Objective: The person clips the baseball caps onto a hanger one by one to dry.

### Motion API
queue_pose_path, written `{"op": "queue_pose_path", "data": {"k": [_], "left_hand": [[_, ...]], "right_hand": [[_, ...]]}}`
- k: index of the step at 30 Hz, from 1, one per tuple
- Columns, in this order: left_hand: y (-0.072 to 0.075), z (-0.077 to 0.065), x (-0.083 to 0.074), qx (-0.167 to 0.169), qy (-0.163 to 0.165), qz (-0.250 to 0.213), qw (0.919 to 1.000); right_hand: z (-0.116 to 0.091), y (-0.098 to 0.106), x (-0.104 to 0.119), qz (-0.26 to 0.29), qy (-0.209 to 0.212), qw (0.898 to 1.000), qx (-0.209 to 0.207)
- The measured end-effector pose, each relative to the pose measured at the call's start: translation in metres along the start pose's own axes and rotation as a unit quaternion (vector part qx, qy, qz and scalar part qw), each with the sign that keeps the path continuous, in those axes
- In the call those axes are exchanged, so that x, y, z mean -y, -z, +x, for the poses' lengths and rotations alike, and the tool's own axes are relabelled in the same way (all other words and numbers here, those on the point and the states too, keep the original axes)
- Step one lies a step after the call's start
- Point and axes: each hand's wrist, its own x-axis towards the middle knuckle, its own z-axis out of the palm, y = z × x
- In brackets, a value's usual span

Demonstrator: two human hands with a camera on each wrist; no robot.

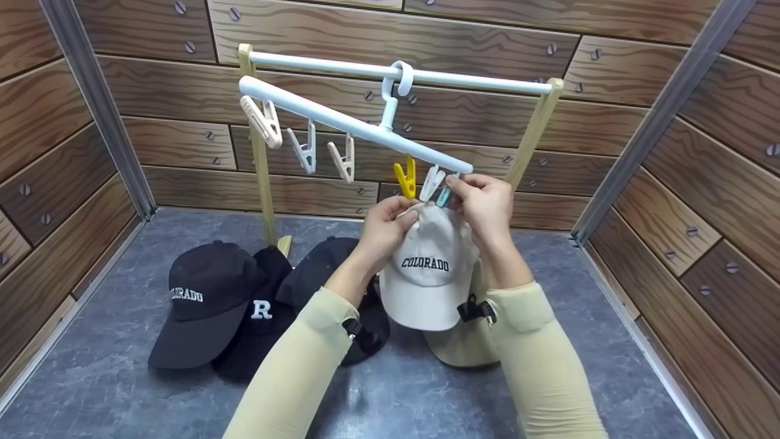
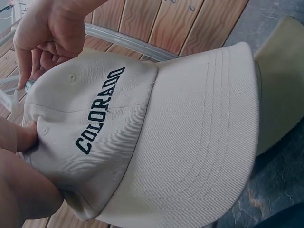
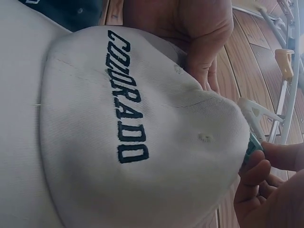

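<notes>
A cream baseball cap lettered COLORADO hangs brim-down below the low right end of a pale blue clip hanger. My left hand pinches the left side of its crown, thumb in front. At the top of the crown, my right hand pinches a teal clip between thumb and finger; the right wrist view shows this teal clip against the fabric. Beside it are a white clip, at the crown's top, and a yellow clip. Whether these clips bite the cloth is hard to tell.
The hanger's hook loops over a white rod on a wooden stand. Three more clips, including a beige one, dangle left. Dark caps lie at left; an olive cap lies behind the cream one.
</notes>
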Motion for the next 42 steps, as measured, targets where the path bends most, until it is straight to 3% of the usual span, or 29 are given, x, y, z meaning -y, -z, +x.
{"op": "queue_pose_path", "data": {"k": [8, 15, 21, 27, 42], "left_hand": [[-0.002, 0.0, -0.002, -0.005, 0.007, 0.029, 0.9995], [-0.002, -0.003, -0.007, -0.03, 0.02, 0.046, 0.9983], [-0.011, -0.003, -0.008, -0.061, 0.034, 0.037, 0.9969], [-0.021, -0.002, -0.008, -0.066, 0.032, 0.043, 0.9964], [-0.018, -0.004, -0.009, -0.082, 0.012, 0.032, 0.996]], "right_hand": [[0.0, 0.0, 0.001, 0.012, -0.002, 1.0, 0.012], [-0.001, -0.002, 0.003, 0.014, -0.016, 0.999, 0.031], [0.0, 0.003, 0.003, 0.03, -0.032, 0.998, 0.036], [0.0, 0.009, 0.001, 0.031, -0.031, 0.999, 0.028], [0.002, 0.002, -0.006, 0.034, -0.048, 0.997, 0.057]]}}
